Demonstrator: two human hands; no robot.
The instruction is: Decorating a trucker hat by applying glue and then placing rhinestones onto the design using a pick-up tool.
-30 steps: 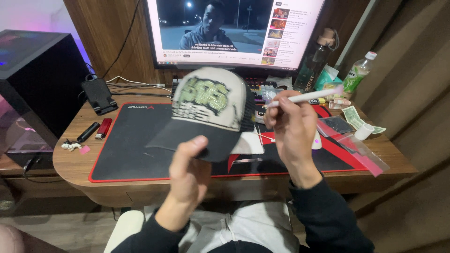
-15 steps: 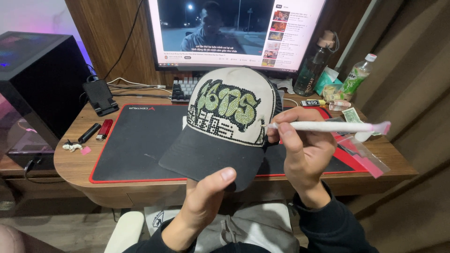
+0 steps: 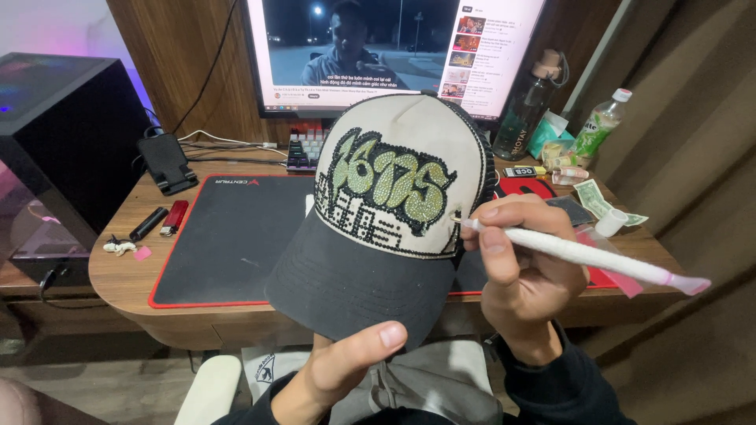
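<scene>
Hands held two things above the desk [image 3: 118, 275]: the left hand [image 3: 346, 366] gripped the dark brim of a cap [image 3: 386, 212] from below, thumb on top of the brim's edge, and the right hand [image 3: 520, 275] pinched a white wrapped pen [image 3: 583, 252] between thumb and fingers. The cap was raised in front of the person, over the near edge of the desk, its cream front panel facing the camera and set with green and black rhinestones in bubble lettering above a blocky black pattern. The pen's tip touched the right edge of that panel, and its pink flared end pointed away to the right. Under the cap lay a black mat [image 3: 228, 236] with a red border. At the mat's left a black lighter [image 3: 148, 223] and a red lighter [image 3: 174, 217] lay side by side, near a small white object [image 3: 120, 247] and a pink scrap [image 3: 142, 253]. A black phone stand [image 3: 165, 161] stood behind them, beside a black computer case [image 3: 63, 142]. At the back a monitor [image 3: 394, 47] showed a video page with a column of thumbnails. To its right stood a dark bottle [image 3: 529, 110], a clear bottle [image 3: 597, 126] with a green label and white cap, a teal packet [image 3: 547, 135], a banknote [image 3: 594, 198] and a white roll [image 3: 610, 223].
</scene>
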